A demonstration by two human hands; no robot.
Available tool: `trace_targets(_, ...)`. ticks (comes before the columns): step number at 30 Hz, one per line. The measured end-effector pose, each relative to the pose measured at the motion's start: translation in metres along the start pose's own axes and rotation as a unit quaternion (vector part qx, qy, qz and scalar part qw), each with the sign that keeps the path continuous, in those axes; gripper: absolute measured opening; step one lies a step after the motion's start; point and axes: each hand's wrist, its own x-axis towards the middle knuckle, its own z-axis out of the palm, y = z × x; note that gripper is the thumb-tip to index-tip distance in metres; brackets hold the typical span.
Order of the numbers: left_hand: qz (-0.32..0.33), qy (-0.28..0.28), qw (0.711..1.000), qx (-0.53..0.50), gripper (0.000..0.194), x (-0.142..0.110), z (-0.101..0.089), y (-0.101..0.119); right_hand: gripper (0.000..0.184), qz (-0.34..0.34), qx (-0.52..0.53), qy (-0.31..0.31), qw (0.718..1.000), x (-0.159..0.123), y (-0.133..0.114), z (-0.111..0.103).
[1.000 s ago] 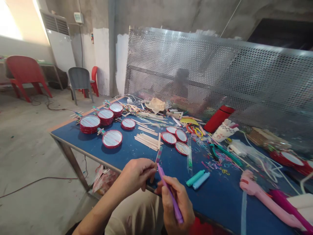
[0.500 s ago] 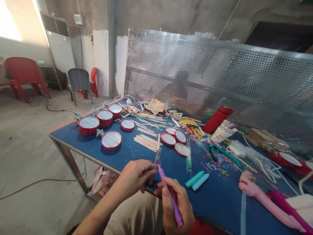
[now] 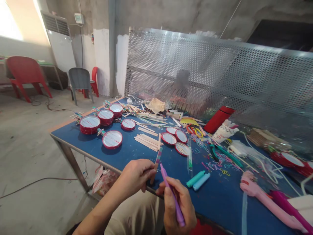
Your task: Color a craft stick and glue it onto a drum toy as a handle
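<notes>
Between the fingers of my left hand (image 3: 138,174) is a flat wooden craft stick (image 3: 158,157), its upper part coloured in teal and purplish bands. My right hand (image 3: 179,202) grips a purple marker (image 3: 172,192), whose tip sits just beside the stick, close to the coloured part; whether it touches I cannot tell. A green marker (image 3: 195,179) and a light blue marker (image 3: 201,181) lie side by side to the right of my hands. Beyond the stick, several plain craft sticks (image 3: 146,142) lie in a row on the blue table (image 3: 137,155).
Red-rimmed round pieces with stick necks (image 3: 111,139) stand at the left, some stacked. More red-rimmed discs (image 3: 168,138) lie mid-table. Green pliers (image 3: 227,155), loose rubber bands, a red bottle (image 3: 219,119), a paper cup (image 3: 224,131) and a pink glue gun (image 3: 266,202) occupy the right side.
The marker tip has moved slightly away from the stick, to the right. My left hand keeps its hold on the stick, and the view has shifted a little.
</notes>
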Motion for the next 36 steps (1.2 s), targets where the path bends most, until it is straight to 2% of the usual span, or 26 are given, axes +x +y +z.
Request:
trace_targets(10, 0.0, 0.005, 1.0, 0.008, 0.025, -0.0005, 0.0, -0.0006, 0.018, -0.009, -0.007, -0.012, 1.0, 0.0014, -0.0019, -0.0016)
trace_targets(22, 0.0, 0.013, 1.0, 0.015, 0.025, -0.0005, 0.0001, 0.0015, 0.017, 0.01, -0.006, -0.002, 1.0, 0.0005, -0.0025, 0.0002)
trace_targets(29, -0.005, 0.009, 1.0, 0.018, 0.028, -0.0018, -0.0003, 0.0023, 0.016, 0.036, 0.023, 0.057, 0.997, 0.0029, -0.0088, 0.006)
trace_targets(36, -0.006, 0.011, 1.0, 0.009, 0.025, -0.0012, 0.0014, 0.0001, 0.02, -0.014, -0.026, -0.013, 0.999, 0.0025, -0.0011, -0.0008)
